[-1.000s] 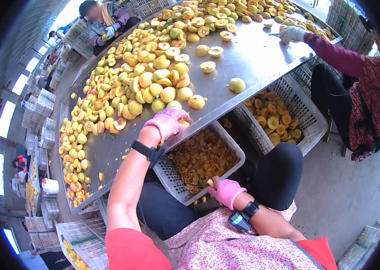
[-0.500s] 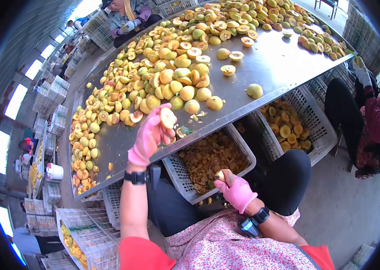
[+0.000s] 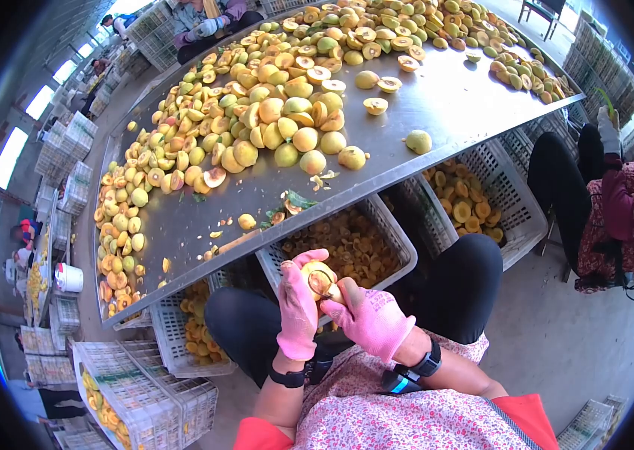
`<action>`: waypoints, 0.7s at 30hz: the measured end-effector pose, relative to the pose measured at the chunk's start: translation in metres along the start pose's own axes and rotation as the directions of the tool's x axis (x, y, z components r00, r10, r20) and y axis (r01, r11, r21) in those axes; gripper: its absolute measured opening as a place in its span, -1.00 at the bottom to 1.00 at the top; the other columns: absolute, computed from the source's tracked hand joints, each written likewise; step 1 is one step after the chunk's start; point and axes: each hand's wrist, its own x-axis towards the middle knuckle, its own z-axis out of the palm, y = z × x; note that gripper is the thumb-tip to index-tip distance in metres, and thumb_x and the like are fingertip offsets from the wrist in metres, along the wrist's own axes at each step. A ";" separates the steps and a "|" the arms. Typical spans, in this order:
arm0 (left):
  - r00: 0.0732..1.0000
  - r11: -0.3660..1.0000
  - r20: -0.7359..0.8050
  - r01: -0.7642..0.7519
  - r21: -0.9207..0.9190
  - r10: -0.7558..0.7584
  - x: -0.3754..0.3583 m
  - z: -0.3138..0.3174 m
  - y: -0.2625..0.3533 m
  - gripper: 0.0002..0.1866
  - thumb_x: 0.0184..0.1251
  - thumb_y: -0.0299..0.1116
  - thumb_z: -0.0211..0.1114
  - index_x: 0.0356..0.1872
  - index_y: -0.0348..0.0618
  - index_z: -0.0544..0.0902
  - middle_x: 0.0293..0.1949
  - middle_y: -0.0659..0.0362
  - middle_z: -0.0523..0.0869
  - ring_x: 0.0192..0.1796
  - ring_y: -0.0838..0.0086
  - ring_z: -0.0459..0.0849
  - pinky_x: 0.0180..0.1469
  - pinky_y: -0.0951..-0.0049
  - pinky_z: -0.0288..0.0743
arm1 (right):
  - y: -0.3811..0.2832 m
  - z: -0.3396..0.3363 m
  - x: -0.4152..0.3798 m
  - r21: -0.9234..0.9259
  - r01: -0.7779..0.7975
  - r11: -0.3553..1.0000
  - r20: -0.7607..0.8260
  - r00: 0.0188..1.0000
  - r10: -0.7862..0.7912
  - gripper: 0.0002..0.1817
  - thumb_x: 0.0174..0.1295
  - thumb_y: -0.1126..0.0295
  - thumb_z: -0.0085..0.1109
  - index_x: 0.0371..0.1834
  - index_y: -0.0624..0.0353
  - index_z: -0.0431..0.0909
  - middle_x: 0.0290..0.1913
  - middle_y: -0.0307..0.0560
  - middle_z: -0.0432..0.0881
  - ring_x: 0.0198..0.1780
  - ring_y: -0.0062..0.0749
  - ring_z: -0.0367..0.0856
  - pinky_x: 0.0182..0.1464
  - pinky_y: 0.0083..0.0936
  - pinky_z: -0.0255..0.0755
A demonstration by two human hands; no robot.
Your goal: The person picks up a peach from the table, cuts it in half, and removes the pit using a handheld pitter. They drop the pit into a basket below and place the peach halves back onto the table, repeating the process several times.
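Note:
In front of my lap, my left hand (image 3: 298,319) in a pink glove grips a yellow peach half (image 3: 318,276), its cut face turned up. My right hand (image 3: 378,322), gloved the same way, is closed around a small pitting tool (image 3: 336,293) with a pale handle. The tool's thin curved end meets the cut face around the pit area; fingers hide most of the rest. Beneath both hands is a grey crate (image 3: 404,259) holding scraps and pits. Whole and halved peaches (image 3: 272,112) are heaped on the metal table (image 3: 377,154) ahead.
A crate of peach halves (image 3: 508,195) stands under the table on the right, another crate (image 3: 170,337) on the left. A seated co-worker (image 3: 620,202) is at right, and another person (image 3: 212,26) sits across the table. A white bucket (image 3: 69,278) stands far left.
My left hand has come down from the table edge to my lap with the peach half. My right hand has moved up and left, bringing the pitting tool onto the fruit.

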 end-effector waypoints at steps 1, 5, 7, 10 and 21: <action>1.000 0.999 -0.002 -0.014 0.050 0.014 -0.001 -0.001 -0.001 -0.25 0.65 0.31 -0.17 0.11 -0.27 0.62 -0.04 0.13 0.72 -0.12 0.53 0.67 -0.02 0.51 0.58 | 0.000 0.000 0.000 0.000 -0.002 1.000 -0.002 1.000 0.002 -0.54 0.53 -0.04 0.06 -0.10 0.21 0.38 -0.41 0.25 0.67 -0.30 0.27 0.69 -0.31 0.03 0.51; 0.996 0.982 0.005 -0.093 0.162 0.094 -0.004 0.001 -0.005 -0.27 0.68 0.27 -0.18 0.08 -0.28 0.62 -0.04 0.14 0.72 -0.04 0.47 0.66 0.08 0.43 0.55 | 0.002 -0.004 -0.005 0.004 -0.014 1.000 0.035 0.999 0.014 -0.54 0.54 -0.04 0.05 -0.10 0.22 0.39 -0.43 0.26 0.66 -0.32 0.27 0.69 -0.31 0.04 0.51; 0.985 0.942 0.002 -0.168 0.291 0.175 -0.007 0.005 -0.001 -0.31 0.70 0.22 -0.19 0.05 -0.29 0.62 -0.01 0.12 0.73 0.04 0.40 0.64 0.15 0.35 0.51 | 0.001 -0.007 -0.007 0.009 -0.013 1.000 0.053 0.999 0.013 -0.54 0.54 -0.04 0.04 -0.10 0.23 0.39 -0.43 0.27 0.66 -0.32 0.28 0.69 -0.31 0.04 0.51; 0.971 0.907 -0.057 -0.194 0.374 0.231 -0.008 0.014 0.001 -0.12 0.62 0.40 -0.30 -0.15 -0.32 0.67 -0.19 0.12 0.76 -0.15 0.48 0.65 0.00 0.40 0.52 | -0.001 -0.012 -0.010 0.075 -0.060 0.995 0.109 0.993 0.052 -0.53 0.55 -0.05 0.03 -0.09 0.23 0.39 -0.43 0.27 0.66 -0.31 0.29 0.69 -0.31 0.04 0.50; 0.990 0.953 -0.102 -0.061 0.298 0.095 -0.013 0.024 0.014 -0.15 0.67 0.28 -0.32 -0.38 -0.34 0.66 -0.40 0.06 0.74 -0.39 0.39 0.67 -0.21 0.41 0.56 | 0.012 0.000 -0.018 0.487 -0.218 0.846 0.332 0.942 0.051 -0.47 0.58 -0.10 0.01 -0.09 0.25 0.51 -0.45 -0.17 0.55 -0.37 -0.43 0.44 -0.26 -0.35 0.41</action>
